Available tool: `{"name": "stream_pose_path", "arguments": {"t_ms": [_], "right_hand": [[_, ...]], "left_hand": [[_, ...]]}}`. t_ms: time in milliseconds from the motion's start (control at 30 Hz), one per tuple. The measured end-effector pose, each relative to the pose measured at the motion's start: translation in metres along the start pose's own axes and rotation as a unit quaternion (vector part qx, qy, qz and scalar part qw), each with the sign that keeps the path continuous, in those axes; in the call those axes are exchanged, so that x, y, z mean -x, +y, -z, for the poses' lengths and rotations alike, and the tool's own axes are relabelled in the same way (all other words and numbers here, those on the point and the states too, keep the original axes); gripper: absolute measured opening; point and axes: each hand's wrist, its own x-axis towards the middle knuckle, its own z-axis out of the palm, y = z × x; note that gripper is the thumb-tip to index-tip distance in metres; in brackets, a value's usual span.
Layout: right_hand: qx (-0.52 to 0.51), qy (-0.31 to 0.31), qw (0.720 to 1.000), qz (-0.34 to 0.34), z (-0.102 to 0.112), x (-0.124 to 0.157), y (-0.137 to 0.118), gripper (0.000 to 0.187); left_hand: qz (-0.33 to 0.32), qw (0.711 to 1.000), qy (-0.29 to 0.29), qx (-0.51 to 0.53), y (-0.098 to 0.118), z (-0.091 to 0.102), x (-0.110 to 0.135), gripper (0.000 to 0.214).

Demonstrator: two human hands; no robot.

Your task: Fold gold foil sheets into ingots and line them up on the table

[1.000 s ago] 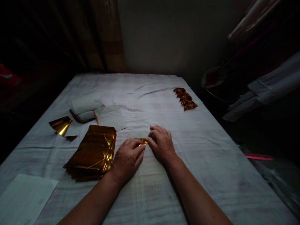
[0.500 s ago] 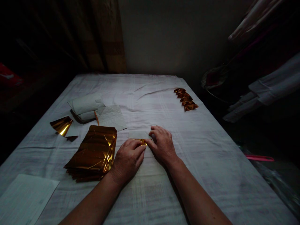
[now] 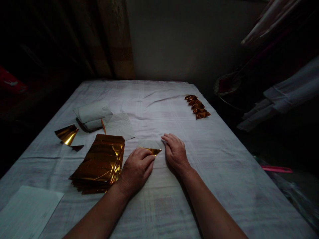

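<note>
A partly folded sheet of gold foil paper [image 3: 155, 151] lies on the cloth in front of me, its gold part facing up along a pale backing. My left hand [image 3: 138, 165] presses down on it, fingers together, hiding its left and near portion. At the far right corner of the sheet, my right hand [image 3: 175, 151] has its thumb and fingers closed in a pinch on the pale edge. Left of my left hand lies a thick stack of gold foil sheets [image 3: 101, 159].
Several folded gold foil pieces [image 3: 198, 107] sit in a row at the far right. Pale papers [image 3: 119, 124] and a curled gold scrap [image 3: 66, 134] lie at the left. A white sheet [image 3: 28, 210] is near the left corner. Clothes [image 3: 286, 89] hang beyond the right edge.
My right hand has shifted slightly right, away from my left fingers, to the sheet's far right corner. More of the gold part now shows. My left hand stays in place.
</note>
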Motion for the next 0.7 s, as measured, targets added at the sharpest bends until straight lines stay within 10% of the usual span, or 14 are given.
{"name": "stream_pose_path", "arguments": {"t_ms": [700], "right_hand": [[-0.066,-0.137,0.988,0.014,0.031,-0.01,-0.009,0.035]], "left_hand": [[0.018,0.997,-0.016,-0.07,0.001,0.002,0.004,0.02]]}}
